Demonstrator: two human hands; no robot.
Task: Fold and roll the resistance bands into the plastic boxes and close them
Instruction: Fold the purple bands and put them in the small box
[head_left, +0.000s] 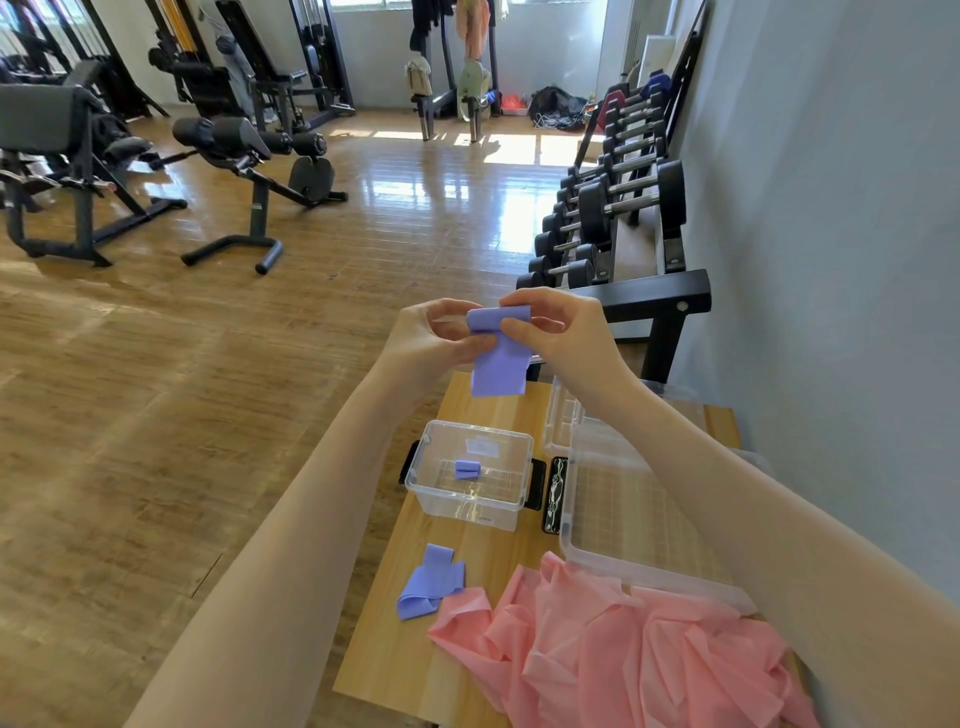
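Purple resistance band (497, 358), half rolled, is pinched at its top by left hand (439, 340) and right hand (558, 332) above the open plastic box (470, 499); rolling seems underway; next, finish and drop it in.

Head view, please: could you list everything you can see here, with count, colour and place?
held band: 1, purple, partly rolled, in the air above the table
rolled band: 1, purple, inside the open box
loose band: 1, purple, on the table, near side of the box
pink bands: a heap, count unclear, table's near right
open box: 1, clear, mid-table
lids and boxes: clear, several, right of it
table: 1, light wood
dumbbells: a row, black, rack by the right wall
benches: several, black, far left
left hand, right hand: both pinching the held band
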